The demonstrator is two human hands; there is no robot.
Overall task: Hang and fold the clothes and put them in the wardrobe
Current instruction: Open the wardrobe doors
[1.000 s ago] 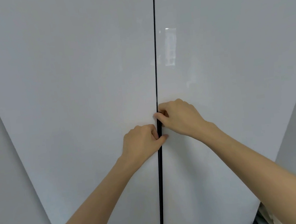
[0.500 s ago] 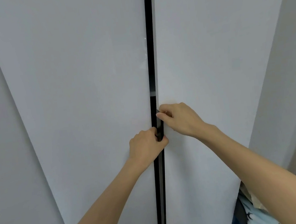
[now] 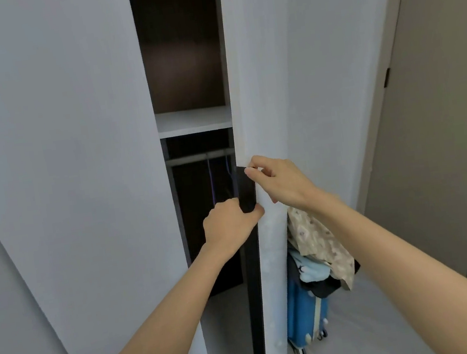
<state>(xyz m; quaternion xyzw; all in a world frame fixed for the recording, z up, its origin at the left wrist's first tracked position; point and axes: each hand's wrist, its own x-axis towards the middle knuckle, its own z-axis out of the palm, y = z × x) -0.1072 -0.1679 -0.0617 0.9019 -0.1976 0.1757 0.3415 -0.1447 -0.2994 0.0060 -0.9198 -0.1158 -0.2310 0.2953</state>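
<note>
Dim wardrobe (image 3: pixel 192 121), left hand (image 3: pixel 230 225) and right hand (image 3: pixel 282 183) tight on edge of right door (image 3: pixel 255 84)

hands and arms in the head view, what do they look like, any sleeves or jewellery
The left hand and right hand wear no gloves or rings that show. The left forearm and right forearm are bare to the frame's edge: no sleeve, watch or bracelet. The nails that show look plain.

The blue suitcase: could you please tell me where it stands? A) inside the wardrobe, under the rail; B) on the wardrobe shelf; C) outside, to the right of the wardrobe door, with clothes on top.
C: the blue suitcase stands outside, right of the wardrobe door, with clothes heaped on it.
</note>
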